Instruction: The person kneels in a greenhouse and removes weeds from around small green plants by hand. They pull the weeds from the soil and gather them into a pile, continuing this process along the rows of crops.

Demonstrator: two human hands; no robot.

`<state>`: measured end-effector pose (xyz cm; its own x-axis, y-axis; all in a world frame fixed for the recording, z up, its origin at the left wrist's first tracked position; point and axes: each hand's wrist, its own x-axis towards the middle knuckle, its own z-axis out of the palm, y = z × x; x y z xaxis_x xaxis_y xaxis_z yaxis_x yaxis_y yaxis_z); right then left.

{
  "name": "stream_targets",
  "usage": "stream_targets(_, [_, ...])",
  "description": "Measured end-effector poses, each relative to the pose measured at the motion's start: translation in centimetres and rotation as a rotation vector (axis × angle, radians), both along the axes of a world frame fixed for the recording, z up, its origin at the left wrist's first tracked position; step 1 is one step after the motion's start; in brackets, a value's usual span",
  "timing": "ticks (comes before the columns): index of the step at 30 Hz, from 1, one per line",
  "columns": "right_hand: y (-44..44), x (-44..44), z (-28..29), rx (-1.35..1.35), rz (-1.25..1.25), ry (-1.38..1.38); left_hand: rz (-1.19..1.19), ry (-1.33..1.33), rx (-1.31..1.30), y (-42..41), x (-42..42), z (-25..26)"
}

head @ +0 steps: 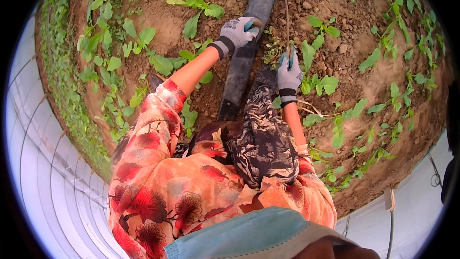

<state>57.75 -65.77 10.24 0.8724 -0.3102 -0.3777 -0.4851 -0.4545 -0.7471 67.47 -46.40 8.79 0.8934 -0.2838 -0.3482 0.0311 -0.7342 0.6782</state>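
Observation:
My left hand (241, 31), in a grey work glove with blue fingers, rests on or just above the edge of a black flat plastic irrigation hose (240, 68). Its fingers curl inward, and whether they grip something is hidden. To the right of the hose, my right hand (289, 70), gloved alike, is closed around the lower end of a thin brown stick or rod (286, 18) that points away from me. Small weeds (274, 48) grow in the soil just left of my right hand. A leafy green seedling (308, 54) stands close by on its right.
Rows of leafy seedlings (194, 1) grow on both sides of the hose in loose brown soil (345, 36). Denser greenery (54, 61) lies at far left. Pale plastic sheeting (46, 151) on curved ribs borders the bed. My patterned trouser knee (267, 151) is close below my hands.

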Motion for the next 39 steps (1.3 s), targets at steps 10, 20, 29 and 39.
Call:
stream_targets(10, [-3.2,-4.8,0.0,0.034,-0.115,-0.172,0.013,-1.083,0.730,0.8,10.5,2.5])
stream_targets(20, [-0.1,2.5,1.7,0.432,-0.131,-0.151,0.302,-0.901,0.483,3.2,16.2,1.1])
stream_targets(29, [4.7,12.6,-0.3,-0.114,0.185,-0.247,0.812,-0.489,-0.518,9.5,17.4,-2.4])
stream_targets(39, [9.1,15.0,-3.9,-0.162,0.239,-0.111,0.805,-0.473,-0.557,11.5,18.2,-5.1])
